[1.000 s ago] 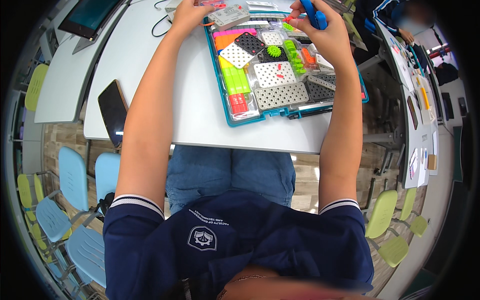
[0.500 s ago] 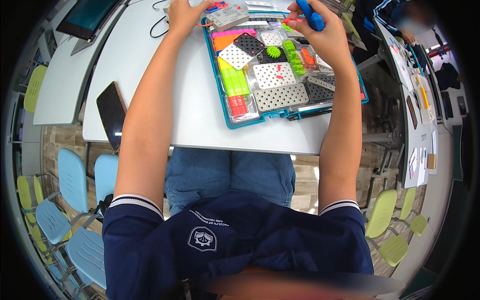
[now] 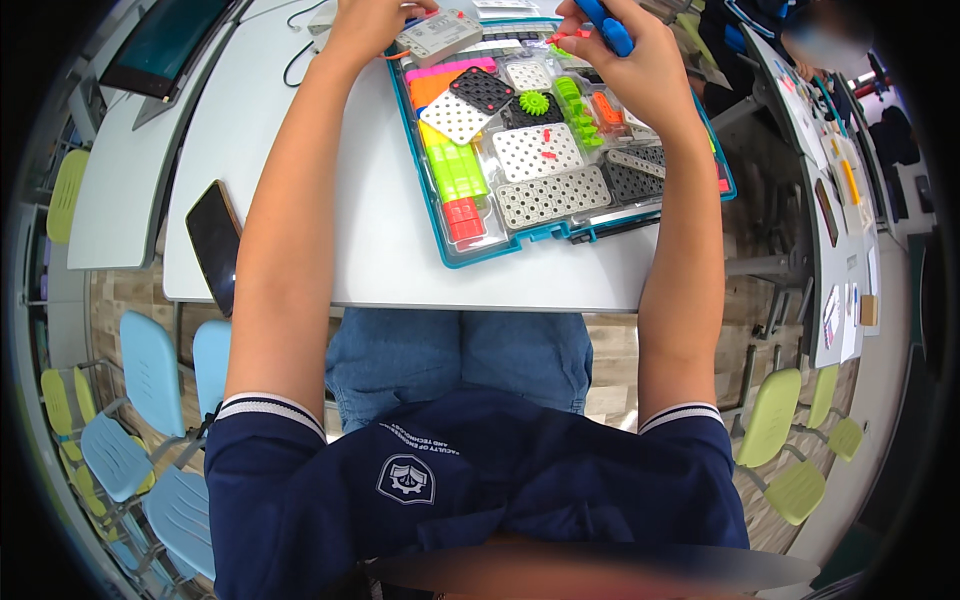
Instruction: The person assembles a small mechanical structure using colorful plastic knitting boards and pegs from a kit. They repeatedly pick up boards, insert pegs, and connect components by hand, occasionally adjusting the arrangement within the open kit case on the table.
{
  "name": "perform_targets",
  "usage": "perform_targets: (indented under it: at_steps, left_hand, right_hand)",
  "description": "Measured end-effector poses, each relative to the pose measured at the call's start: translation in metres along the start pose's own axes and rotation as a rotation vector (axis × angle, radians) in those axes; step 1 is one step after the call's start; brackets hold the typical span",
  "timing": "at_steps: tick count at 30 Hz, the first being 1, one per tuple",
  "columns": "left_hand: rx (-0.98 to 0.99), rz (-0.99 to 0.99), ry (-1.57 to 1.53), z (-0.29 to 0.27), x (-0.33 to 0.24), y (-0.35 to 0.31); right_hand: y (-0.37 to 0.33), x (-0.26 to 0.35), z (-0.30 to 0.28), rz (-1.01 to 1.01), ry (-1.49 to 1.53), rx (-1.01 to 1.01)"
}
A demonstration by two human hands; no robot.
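My right hand (image 3: 643, 72) grips a blue plastic tool (image 3: 612, 32) above the far right of an open teal-rimmed parts case (image 3: 450, 248). Small red pieces (image 3: 560, 40) show by its fingertips; whether they are held is unclear. My left hand (image 3: 362, 32) is at the upper edge of the view, its fingers mostly cut off, beside a grey box-shaped module (image 3: 440, 38) with an orange cable. In the case lie white perforated plates (image 3: 537, 152), a black perforated plate (image 3: 482, 90), a grey perforated plate (image 3: 553, 197) and a green gear (image 3: 534, 103).
A phone (image 3: 213, 245) lies on the white table (image 3: 380, 285) left of my forearm. A monitor (image 3: 165, 50) stands on the adjoining table. Blue chairs (image 3: 152, 370) and green chairs (image 3: 768, 418) stand around. Another person (image 3: 745, 40) sits at the far right.
The view has shifted slightly, so the case sits a little further left and lower. My left hand and the grey module are nearer the upper edge. The blue tool stays in my right hand.
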State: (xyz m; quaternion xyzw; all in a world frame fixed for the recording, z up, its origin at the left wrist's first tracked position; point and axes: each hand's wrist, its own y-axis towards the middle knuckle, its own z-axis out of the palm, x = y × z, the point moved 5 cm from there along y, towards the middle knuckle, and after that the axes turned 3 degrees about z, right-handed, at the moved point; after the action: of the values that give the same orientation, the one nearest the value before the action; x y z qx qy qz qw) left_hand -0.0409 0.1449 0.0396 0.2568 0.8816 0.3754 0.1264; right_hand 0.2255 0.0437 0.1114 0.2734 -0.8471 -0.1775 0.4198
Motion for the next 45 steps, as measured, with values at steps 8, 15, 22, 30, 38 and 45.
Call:
perform_targets:
  at_steps: [8, 15, 22, 30, 38, 45]
  left_hand:
    - [0.004, 0.048, 0.085, -0.001, -0.001, 0.005]
    - [0.038, 0.106, 0.103, -0.009, -0.003, 0.007]
    - [-0.290, 0.086, -0.036, -0.039, -0.007, 0.020]
    - [-0.080, -0.533, -1.753, -0.041, -0.047, 0.019]
    - [0.353, -1.090, -2.606, -0.037, -0.111, -0.017]
    - [0.473, -0.635, -1.165, -0.052, -0.089, -0.015]
  right_hand:
    - [0.002, 0.000, 0.001, -0.036, -0.083, -0.002]
    - [0.001, -0.003, 0.003, -0.018, -0.080, 0.011]
    - [0.001, 0.000, 0.002, -0.022, -0.086, 0.021]
    - [0.000, -0.006, 0.002, -0.017, -0.160, 0.017]
    - [-0.003, -0.006, -0.001, -0.083, -0.164, 0.000]
    - [-0.001, -0.010, -0.002, -0.041, -0.215, 0.031]
